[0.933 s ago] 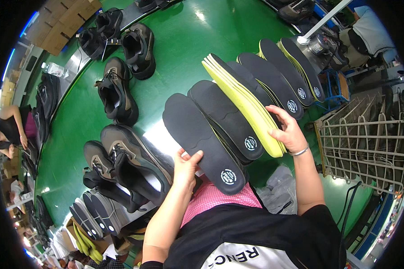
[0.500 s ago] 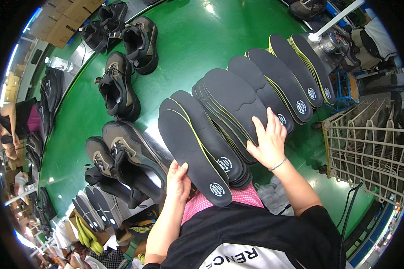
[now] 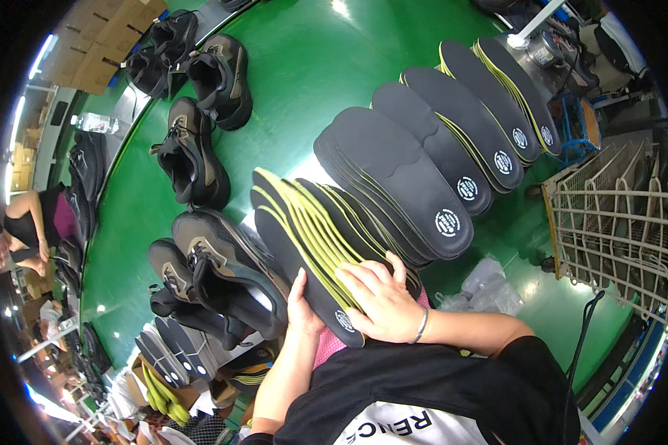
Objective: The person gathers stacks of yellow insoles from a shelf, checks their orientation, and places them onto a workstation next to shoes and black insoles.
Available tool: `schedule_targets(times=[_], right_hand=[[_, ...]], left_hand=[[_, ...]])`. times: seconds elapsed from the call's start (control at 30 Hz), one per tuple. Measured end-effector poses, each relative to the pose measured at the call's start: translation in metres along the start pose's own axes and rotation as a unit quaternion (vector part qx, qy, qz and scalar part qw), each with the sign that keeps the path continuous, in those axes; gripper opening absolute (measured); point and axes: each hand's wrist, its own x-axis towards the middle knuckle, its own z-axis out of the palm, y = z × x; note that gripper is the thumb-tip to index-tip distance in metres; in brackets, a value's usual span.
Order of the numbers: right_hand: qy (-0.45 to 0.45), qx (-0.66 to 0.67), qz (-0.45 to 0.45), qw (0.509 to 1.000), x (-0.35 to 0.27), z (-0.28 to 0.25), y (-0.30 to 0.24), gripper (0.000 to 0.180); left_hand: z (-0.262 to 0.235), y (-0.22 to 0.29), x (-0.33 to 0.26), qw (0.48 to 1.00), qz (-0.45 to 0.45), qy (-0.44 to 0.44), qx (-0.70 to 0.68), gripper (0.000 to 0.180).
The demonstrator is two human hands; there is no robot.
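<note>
A fanned stack of black insoles with yellow edges (image 3: 308, 222) stands tilted on the near edge of the green table. My left hand (image 3: 303, 310) grips its left side near the heel end, thumb up along the outer insole. From the right, my right hand (image 3: 386, 302) lies over the heel ends with its fingers bent against the yellow edges. Just beyond it leans a stack of black insoles (image 3: 401, 167), white round prints at their heels. More black insoles (image 3: 464, 104) stand in a row toward the far right.
Brown-and-black shoes (image 3: 230, 267) stand left of the insoles, with another shoe (image 3: 189, 156) farther back. Bundled grey insoles (image 3: 172, 348) sit in a box at lower left. A wire rack cart (image 3: 608, 222) is at right. Clear plastic bags (image 3: 490, 285) lie near my right forearm.
My right hand has come left and nearer, from the neighbouring stack to the insoles at my left hand. Those insoles are now fanned, showing many yellow edges.
</note>
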Motion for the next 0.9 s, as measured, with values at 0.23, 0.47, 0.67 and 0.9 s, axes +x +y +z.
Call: schedule_targets(times=[0.23, 0.47, 0.67, 0.9], right_hand=[[-0.029, 0.041, 0.033, 0.998, -0.003, 0.013, 0.003, 0.058], [0.007, 0.076, 0.023, 0.997, -0.004, 0.015, 0.007, 0.056], [0.139, 0.138, 0.106, 0.975, -0.067, 0.012, 0.042, 0.052], [0.177, 0.757, 0.327, 0.537, -0.090, 0.067, 0.080, 0.048]], left_hand=[[-0.009, -0.001, -0.004, 0.999, 0.015, 0.029, -0.003, 0.044], [-0.007, 0.001, -0.004, 1.000, 0.009, 0.022, -0.016, 0.043], [0.026, -0.003, -0.005, 0.983, 0.100, 0.081, 0.133, 0.043], [0.061, -0.026, 0.021, 0.962, 0.120, 0.042, 0.240, 0.048]])
